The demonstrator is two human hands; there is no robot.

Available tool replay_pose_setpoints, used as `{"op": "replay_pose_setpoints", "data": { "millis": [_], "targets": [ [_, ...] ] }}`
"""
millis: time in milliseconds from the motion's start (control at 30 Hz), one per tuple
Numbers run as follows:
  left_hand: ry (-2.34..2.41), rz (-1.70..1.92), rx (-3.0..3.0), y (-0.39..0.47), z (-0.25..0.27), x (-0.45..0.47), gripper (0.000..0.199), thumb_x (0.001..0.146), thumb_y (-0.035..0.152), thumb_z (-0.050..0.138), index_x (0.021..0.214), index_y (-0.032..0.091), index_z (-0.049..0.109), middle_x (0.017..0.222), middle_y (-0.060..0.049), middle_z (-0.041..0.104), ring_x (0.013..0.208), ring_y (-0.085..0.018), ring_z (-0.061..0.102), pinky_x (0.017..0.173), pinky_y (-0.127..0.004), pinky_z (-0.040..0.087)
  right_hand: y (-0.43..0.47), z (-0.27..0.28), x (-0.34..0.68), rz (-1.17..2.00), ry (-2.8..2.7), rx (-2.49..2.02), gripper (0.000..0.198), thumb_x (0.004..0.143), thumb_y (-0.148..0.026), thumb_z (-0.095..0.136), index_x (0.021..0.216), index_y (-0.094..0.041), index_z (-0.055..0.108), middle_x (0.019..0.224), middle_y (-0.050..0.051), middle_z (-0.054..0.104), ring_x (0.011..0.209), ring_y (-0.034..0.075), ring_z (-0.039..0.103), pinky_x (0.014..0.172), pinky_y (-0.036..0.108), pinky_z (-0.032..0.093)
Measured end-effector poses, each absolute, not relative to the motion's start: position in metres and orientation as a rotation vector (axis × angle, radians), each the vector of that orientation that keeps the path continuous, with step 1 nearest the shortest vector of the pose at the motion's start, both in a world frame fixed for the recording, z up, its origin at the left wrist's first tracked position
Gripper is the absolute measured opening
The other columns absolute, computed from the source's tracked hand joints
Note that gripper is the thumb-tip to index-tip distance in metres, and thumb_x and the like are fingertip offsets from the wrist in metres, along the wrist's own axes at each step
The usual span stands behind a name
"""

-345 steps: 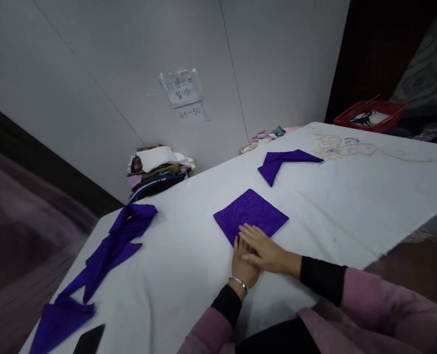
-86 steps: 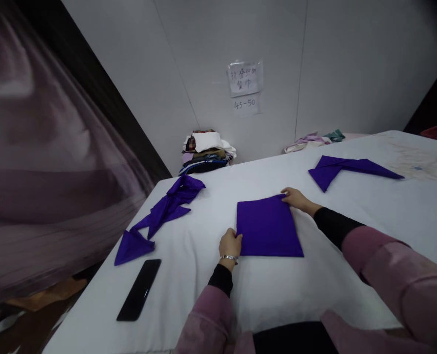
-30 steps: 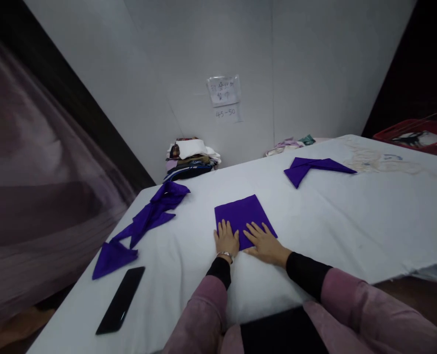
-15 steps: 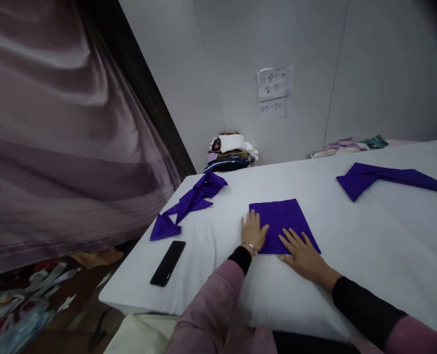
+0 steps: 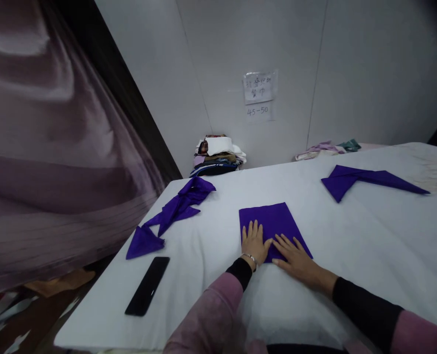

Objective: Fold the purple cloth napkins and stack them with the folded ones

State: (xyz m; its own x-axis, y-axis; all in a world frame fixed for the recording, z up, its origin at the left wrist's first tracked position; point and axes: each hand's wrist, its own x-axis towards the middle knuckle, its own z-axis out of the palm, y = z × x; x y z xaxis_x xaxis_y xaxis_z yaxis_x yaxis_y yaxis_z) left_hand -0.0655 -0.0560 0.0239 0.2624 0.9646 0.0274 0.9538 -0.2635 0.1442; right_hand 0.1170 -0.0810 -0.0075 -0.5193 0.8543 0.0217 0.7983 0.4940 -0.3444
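A purple cloth [image 5: 272,219], folded into a flat four-sided piece, lies on the white-covered table [image 5: 218,305] in front of me. My left hand [image 5: 254,242] rests flat on its near left part, fingers stretched out and pointing away. Close beside it, my right hand [image 5: 296,258] lies open over the near right part of the cloth, fingers slightly spread. Both hands hide some of the near edge. The thumb of my left hand almost meets the fingertips of my right.
Crumpled purple cloths [image 5: 181,206] lie at the table's left side, with a black phone [image 5: 147,286] nearer me. Another purple cloth [image 5: 366,178], long and folded, lies at the right. Behind the table stand stacked clothes [image 5: 218,157]. A pinkish curtain [image 5: 56,162] hangs at the left.
My left hand has slid from the cloth's left edge onto its near part, closer to my right hand. The view has shifted slightly to the right.
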Motion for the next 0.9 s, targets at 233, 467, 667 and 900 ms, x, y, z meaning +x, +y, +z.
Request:
{"op": "replay_pose_setpoints", "data": {
  "millis": [233,467,667,900],
  "targets": [
    [1.476,0.175,2.489,-0.089,0.036,-0.031,0.075,0.086,0.064,0.020,0.143,0.015,0.025,0.151,-0.011,0.021,0.139,-0.026,0.009,0.113,-0.049,0.009,-0.016,0.014,0.135,0.189,-2.450,-1.506,0.067,0.090,-0.058,0.019,0.142,-0.016,0.030,0.147,0.013,0.027,0.137,0.024,0.017,0.109,0.048,0.015],
    [1.221,0.201,2.560,-0.074,0.023,0.006,0.080,0.083,0.067,0.024,0.143,0.015,0.023,0.150,-0.011,0.023,0.139,-0.027,0.010,0.112,-0.050,0.009,0.047,0.001,0.130,0.161,-2.514,-1.631,0.075,0.088,-0.063,0.015,0.142,-0.012,0.030,0.148,0.015,0.026,0.136,0.027,0.018,0.108,0.049,0.016],
    [1.188,0.161,2.594,-0.075,0.015,0.000,0.081,0.082,0.068,0.026,0.145,0.017,0.020,0.151,-0.009,0.019,0.140,-0.027,0.007,0.112,-0.051,0.009,0.073,-0.011,0.137,0.202,-2.551,-1.619,0.081,0.084,-0.070,0.013,0.144,-0.016,0.024,0.150,0.013,0.021,0.137,0.027,0.013,0.108,0.053,0.011],
    [1.179,0.185,2.557,-0.076,0.017,0.001,0.078,0.084,0.064,0.026,0.145,0.015,0.019,0.151,-0.010,0.018,0.140,-0.027,0.005,0.112,-0.052,0.009,0.113,-0.010,0.135,0.181,-2.532,-1.671,0.080,0.084,-0.069,0.012,0.144,-0.018,0.026,0.150,0.010,0.020,0.138,0.028,0.012,0.107,0.054,0.010]
  ]
}}
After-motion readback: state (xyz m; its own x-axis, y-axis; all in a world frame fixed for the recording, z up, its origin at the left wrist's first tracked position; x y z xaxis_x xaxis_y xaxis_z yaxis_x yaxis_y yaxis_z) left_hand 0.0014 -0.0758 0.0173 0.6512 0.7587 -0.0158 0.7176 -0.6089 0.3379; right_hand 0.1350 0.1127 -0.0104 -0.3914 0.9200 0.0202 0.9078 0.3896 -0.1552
